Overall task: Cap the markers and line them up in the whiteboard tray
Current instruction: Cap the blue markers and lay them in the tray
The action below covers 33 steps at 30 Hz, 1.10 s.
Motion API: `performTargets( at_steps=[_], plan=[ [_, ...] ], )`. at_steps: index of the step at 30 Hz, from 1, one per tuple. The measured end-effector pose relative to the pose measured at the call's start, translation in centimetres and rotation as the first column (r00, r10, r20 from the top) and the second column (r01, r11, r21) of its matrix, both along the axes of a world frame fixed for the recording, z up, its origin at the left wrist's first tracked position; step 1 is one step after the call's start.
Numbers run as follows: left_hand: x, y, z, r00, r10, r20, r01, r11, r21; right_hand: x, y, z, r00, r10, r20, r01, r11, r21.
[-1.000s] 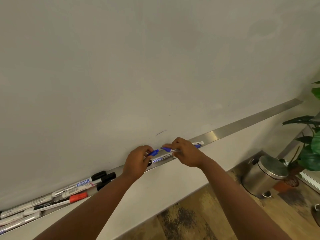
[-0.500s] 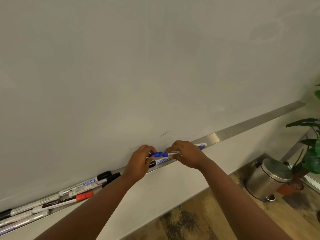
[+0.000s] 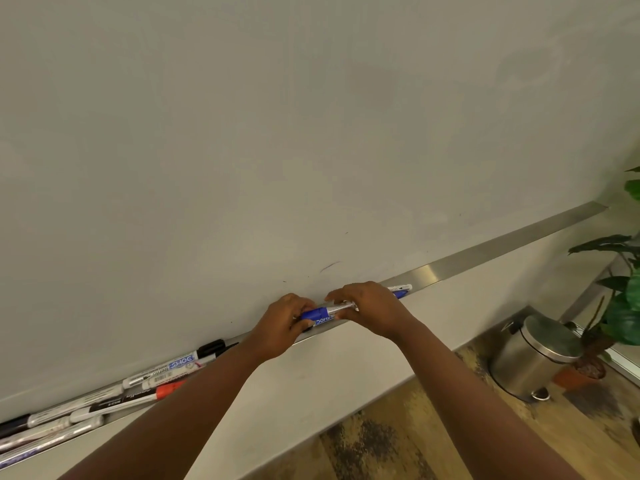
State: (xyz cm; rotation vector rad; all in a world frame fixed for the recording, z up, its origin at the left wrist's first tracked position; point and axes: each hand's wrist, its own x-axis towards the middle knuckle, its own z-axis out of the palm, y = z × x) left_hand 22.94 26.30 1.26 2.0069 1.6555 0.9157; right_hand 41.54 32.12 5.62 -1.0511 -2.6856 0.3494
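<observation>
A blue marker (image 3: 332, 310) is held level just above the metal whiteboard tray (image 3: 485, 252). My left hand (image 3: 282, 325) grips its blue cap end, and my right hand (image 3: 369, 308) grips its silver barrel. The cap sits pushed onto the marker. Under it in the tray lies another blue-labelled marker (image 3: 323, 320), partly hidden by my hands. A further marker (image 3: 401, 289) pokes out to the right of my right hand. Several markers (image 3: 166, 370) with black caps and one with a red cap (image 3: 168, 390) lie in a loose group at the tray's left end.
The whiteboard (image 3: 277, 133) fills the upper view with faint marks. A steel pedal bin (image 3: 533, 355) stands on the wooden floor at the right, beside a potted plant (image 3: 616, 299). The tray's right stretch holds nothing.
One second ago the cap and the marker were apart in my two hands. They came together, and now the cap is seated on the marker's tip.
</observation>
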Motion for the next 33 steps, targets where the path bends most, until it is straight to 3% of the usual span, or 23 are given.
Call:
performTargets(
  at_steps=[5,16,21,25,30,33],
  plan=[
    [-0.2,0.1,0.7,0.987,-0.049,-0.153,0.036,0.995,-0.09,-0.3,-0.2,-0.1,0.999,0.014,0.031,-0.013,0.999,-0.042],
    [-0.9,-0.2,1.2,0.972,0.005,-0.235,0.011,0.998,0.067,-1.8,0.7,-0.1,0.993,-0.073,-0.091,0.042,0.952,-0.304],
    [-1.2,0.1,1.5,0.95,0.0,-0.314,0.003,1.0,0.008,-1.9,0.7,-0.7,0.986,-0.084,-0.146,0.025,0.932,-0.362],
    [-0.9,0.0,1.5,0.934,0.013,-0.356,-0.036,0.998,-0.058,-1.9,1.1,-1.5,0.989,-0.082,-0.122,0.042,0.953,-0.301],
    [-1.6,-1.3,0.4,0.93,0.206,-0.304,-0.214,0.977,0.007,-1.9,1.8,-3.2,0.977,-0.174,-0.122,0.151,0.972,-0.178],
    [-2.7,-2.1,-0.2,0.884,0.24,-0.401,-0.268,0.963,-0.015,-2.5,2.1,-4.4,0.99,-0.138,-0.007,0.138,0.99,-0.011]
  ],
)
